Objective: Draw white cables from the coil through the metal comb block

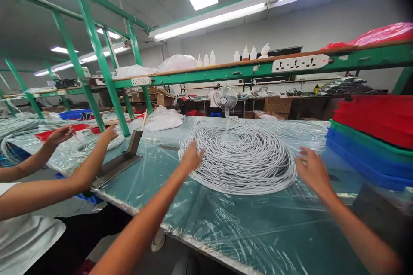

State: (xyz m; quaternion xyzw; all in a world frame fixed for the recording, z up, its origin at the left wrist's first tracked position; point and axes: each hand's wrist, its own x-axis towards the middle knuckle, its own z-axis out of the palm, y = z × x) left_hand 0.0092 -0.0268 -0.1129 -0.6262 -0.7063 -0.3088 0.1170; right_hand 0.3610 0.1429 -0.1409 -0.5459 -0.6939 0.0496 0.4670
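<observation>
A broad coil of thin white cable lies in many loose loops on the plastic-covered table in front of me. Over its left edge is my left hand, thumb and fingers apart, with nothing visibly gripped. On the opposite side, my right hand is beside the outer loops, fingers loosely bent and spread from the thumb. Whether either hand's fingertips touch the cable I cannot tell.
A co-worker's hands work at the left above a smaller cable coil. Between us stands a metal lever cutter. Stacked red, green and blue bins are at the right. A green shelf beam with sockets crosses overhead.
</observation>
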